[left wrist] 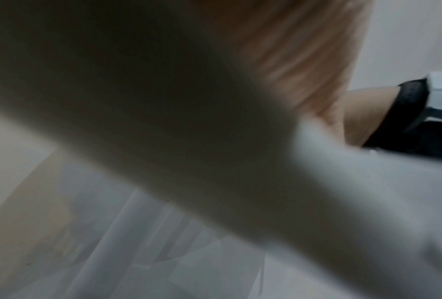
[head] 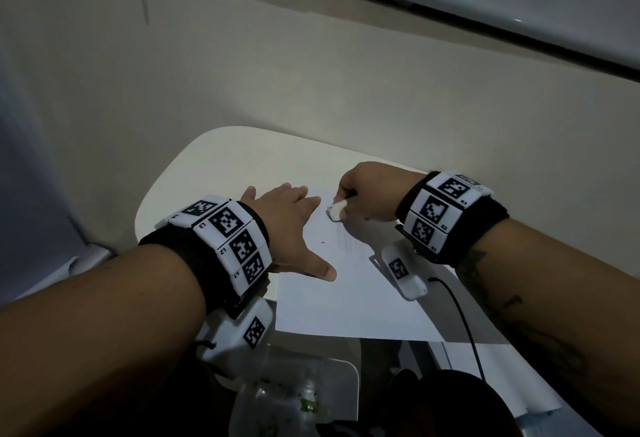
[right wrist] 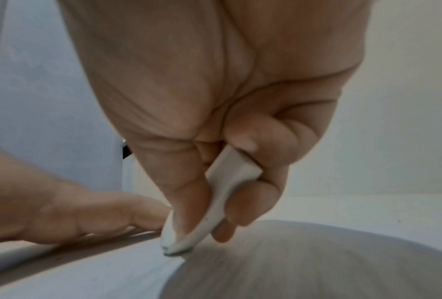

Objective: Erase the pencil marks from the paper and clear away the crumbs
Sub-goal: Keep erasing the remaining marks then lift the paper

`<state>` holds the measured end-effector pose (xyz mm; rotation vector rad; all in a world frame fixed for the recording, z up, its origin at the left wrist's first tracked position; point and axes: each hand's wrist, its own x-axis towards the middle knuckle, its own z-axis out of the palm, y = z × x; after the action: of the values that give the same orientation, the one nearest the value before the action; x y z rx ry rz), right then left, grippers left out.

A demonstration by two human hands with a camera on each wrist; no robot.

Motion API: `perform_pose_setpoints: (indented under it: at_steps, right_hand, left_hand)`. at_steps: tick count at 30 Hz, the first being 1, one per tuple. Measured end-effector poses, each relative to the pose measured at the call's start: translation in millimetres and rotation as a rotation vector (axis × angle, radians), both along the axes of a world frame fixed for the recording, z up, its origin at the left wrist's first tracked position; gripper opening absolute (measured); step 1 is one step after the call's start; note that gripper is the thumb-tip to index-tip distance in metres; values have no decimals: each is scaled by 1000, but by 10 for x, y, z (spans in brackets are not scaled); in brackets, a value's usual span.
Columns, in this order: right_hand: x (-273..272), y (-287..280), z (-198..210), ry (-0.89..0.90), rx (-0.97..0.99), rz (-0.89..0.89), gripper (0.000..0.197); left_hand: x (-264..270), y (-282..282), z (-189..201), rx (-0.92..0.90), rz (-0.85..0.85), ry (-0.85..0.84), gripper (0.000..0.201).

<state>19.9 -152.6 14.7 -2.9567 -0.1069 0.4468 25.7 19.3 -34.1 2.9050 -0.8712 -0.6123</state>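
A white sheet of paper (head: 349, 291) lies on the small white table (head: 194, 173). Faint pencil marks (head: 349, 242) and a small dark speck (head: 322, 242) show near the sheet's middle. My left hand (head: 291, 228) lies flat on the paper's left side, fingers spread and straight. My right hand (head: 360, 194) pinches a white eraser (head: 336, 211) between thumb and fingers. The eraser's grey-smudged tip (right wrist: 171, 250) touches the paper (right wrist: 87, 279) near its far edge. The left wrist view is blurred, mostly filled by my palm (left wrist: 278, 60).
A wall rises just behind the table. A clear plastic container (head: 294, 398) with green bits sits below the table's near edge. A black cable (head: 464, 325) runs along my right forearm. More white paper (head: 502, 377) lies at the lower right.
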Motion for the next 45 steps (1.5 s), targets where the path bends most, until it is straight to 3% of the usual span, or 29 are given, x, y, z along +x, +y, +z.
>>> perform_pose_setpoints:
  at_steps: [8,14,16,22,30,33,37,41,45]
  right_hand:
    - [-243,50,16,221,-15,120,21]
    - [-7,55,-29,-6,-9,19,24]
    - [-22,36,-46,-9,29,10,23]
    - [-215,62,9,238,-3,115,19]
    - [259,-39,0,-68,-44,-67,23]
    - [252,-85,-10,-66,0,-64,18]
    - [193,-66,21,-18,-102,31,10]
    - [265,-101,74,-126,-95,-24,21]
    - [207,-133,123,-139,-3,-86,15]
  left_hand:
    - [2,-4,-16,0,1,-14,127]
    - [-5,6,0,-2,-4,-7,126]
    - [-2,4,-3,-5,-2,-5,126]
    - [4,-4,-23,-5,1,-13,128]
    - [-7,7,-2,-9,-3,-1,125]
    - [6,7,-15,-13,-2,3,126]
    - [10,-3,-7,3,-33,7,126]
    - [9,-20,10,22,-30,15,127]
    - [7,-11,-7,15,-25,12,128]
